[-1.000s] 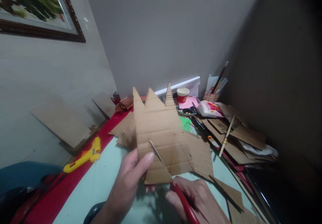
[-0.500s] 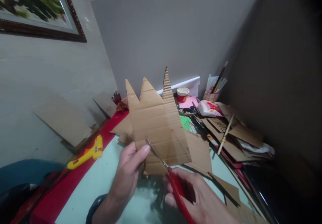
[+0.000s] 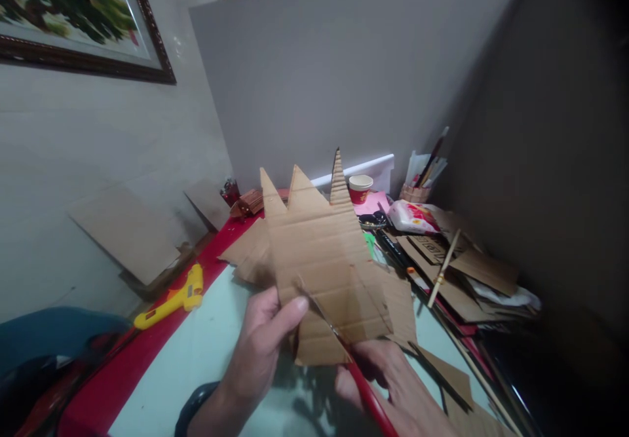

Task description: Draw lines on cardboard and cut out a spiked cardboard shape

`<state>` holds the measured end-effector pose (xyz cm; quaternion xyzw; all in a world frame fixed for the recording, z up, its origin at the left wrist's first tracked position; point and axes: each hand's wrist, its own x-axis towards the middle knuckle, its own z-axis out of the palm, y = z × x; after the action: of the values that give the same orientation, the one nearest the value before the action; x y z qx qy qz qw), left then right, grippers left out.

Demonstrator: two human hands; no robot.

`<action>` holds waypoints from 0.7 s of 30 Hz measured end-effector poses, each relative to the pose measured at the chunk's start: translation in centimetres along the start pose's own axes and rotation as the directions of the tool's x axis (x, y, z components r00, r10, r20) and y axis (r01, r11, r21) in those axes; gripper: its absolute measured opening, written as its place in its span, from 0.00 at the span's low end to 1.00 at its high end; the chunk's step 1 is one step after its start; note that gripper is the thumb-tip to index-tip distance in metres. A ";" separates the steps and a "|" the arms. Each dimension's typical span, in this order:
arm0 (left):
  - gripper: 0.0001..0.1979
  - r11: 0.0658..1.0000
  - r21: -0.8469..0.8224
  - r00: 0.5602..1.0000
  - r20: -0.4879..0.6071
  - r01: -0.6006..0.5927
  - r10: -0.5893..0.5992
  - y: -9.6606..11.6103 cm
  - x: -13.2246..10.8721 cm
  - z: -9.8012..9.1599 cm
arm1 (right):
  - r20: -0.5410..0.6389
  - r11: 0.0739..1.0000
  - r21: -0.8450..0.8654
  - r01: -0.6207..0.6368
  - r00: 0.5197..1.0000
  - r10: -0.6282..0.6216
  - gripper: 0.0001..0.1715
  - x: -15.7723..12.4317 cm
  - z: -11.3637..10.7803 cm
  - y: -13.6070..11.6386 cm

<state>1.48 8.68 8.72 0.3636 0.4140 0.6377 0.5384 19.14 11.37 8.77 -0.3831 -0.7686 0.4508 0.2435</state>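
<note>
A flat piece of corrugated cardboard [image 3: 314, 247] with three pointed spikes along its top is held up over the table. My left hand [image 3: 268, 332] grips its lower left edge, thumb on the near face. In my right hand [image 3: 388, 384] are red-handled scissors [image 3: 366, 391], their blades running up and left across the lower part of the cardboard, tips near my left thumb. A cut line follows the blades, and a flap of cardboard [image 3: 317, 345] hangs below it. Faint drawn lines mark the cardboard's lower right. Part of my right fingers is hidden behind the handles.
A yellow glue gun [image 3: 177, 299] lies on the red left border of the table [image 3: 216, 332]. At the back right stand a paper cup [image 3: 360, 189], a pen holder [image 3: 417, 188] and a tissue pack [image 3: 413, 217]. Cardboard scraps [image 3: 481, 270] and sticks [image 3: 445, 268] are piled at right.
The cardboard, both hands and the scissors appear slightly lower and further right. The scissor blades look more closed along the cut, and the lower flap shows more.
</note>
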 end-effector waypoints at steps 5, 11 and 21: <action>0.11 1.000 -0.024 1.000 0.017 -0.001 0.001 0.1 0.1 0.1 | -0.011 1.000 -0.011 -0.011 1.000 0.011 0.14 -0.1 0.1 -0.3; 0.12 0.996 -0.087 1.000 0.005 0.020 -0.019 0.2 0.0 0.7 | -0.133 0.998 -0.051 -0.044 0.990 0.037 0.17 -0.3 0.8 0.6; 0.14 0.993 -0.086 0.982 -0.178 -0.083 0.067 0.7 0.3 0.0 | 0.067 0.996 0.064 -0.064 0.996 0.060 0.23 0.3 0.5 0.6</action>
<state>1.21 8.92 9.37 0.2960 0.4154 0.7056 0.4919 18.86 11.55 8.05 -0.3837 -0.7486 0.4954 0.2168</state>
